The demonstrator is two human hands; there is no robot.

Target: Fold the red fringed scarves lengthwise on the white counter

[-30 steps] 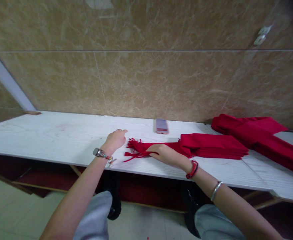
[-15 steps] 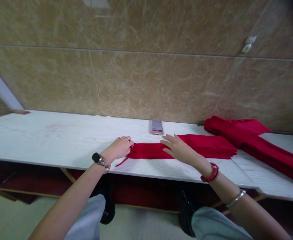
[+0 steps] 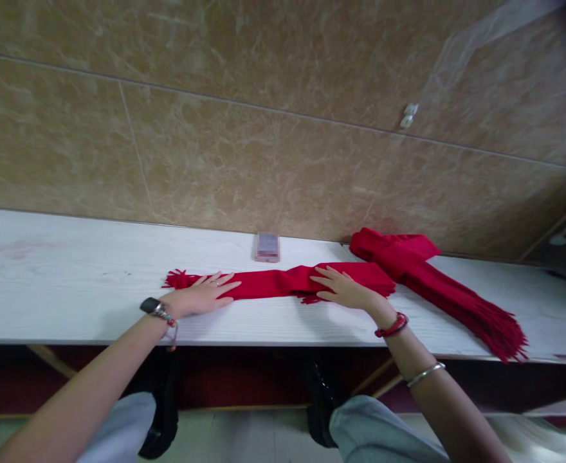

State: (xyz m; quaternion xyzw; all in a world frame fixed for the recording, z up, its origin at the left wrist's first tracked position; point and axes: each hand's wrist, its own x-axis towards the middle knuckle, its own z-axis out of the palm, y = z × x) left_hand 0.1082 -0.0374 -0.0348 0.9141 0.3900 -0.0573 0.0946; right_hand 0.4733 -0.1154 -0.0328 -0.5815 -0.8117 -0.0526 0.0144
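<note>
A red fringed scarf [image 3: 258,284] lies lengthwise on the white bench top, folded in layers at its right part. Near its left fringe, my left hand [image 3: 203,294] rests with fingers stretched out over the cloth. My right hand [image 3: 341,288] lies flat with spread fingers on the folded part, where some fringe sticks out below the edge. Neither hand grips the cloth. A second red scarf [image 3: 437,286] lies crossed over itself on the right, its fringe near the front edge.
A phone [image 3: 267,247] lies behind the scarf, near the tiled wall [image 3: 244,173]. The white bench top [image 3: 71,276] runs along the wall, with a dark red shelf [image 3: 244,379] below. A small white fitting [image 3: 409,116] is on the wall.
My left hand has let go of the scarf end and flattened out; the left fringe now lies spread. My right hand has come down onto the folded part. The view has shifted right.
</note>
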